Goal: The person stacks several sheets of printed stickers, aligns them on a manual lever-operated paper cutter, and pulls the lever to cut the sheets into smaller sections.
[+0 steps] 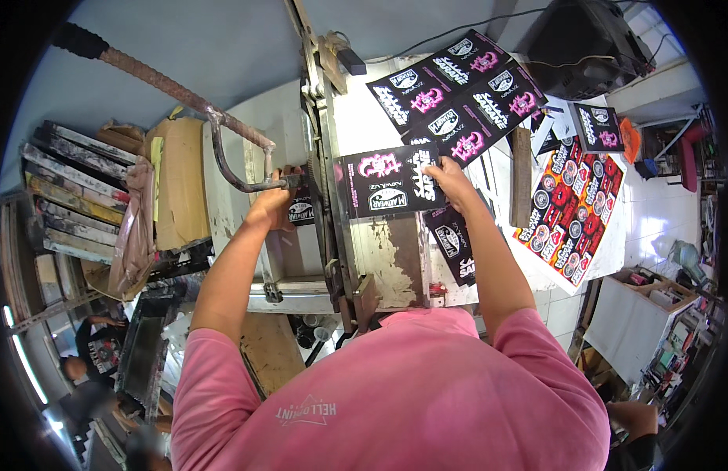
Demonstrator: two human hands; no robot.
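Observation:
A black printed sheet (364,202) with pink and white designs lies across the bed of a lever paper cutter (329,157). My right hand (453,187) pinches its right edge, thumb on top. On the left side of the cutter's blade bar, a narrow portion of black printed sheet (301,210) shows. My left hand (271,206) is closed at that portion's left edge, its fingers partly hidden beneath the cutter's bent metal lever (223,157). The long lever rises toward the upper left, with dark wrapping at its end.
More black printed sheets (458,94) overlap at the back right, and others (453,243) lie under my right forearm. A wooden bar (521,177) rests beside a red and orange sticker sheet (572,212). Cardboard (180,184) and stacked frames (78,188) stand left. People are at lower left.

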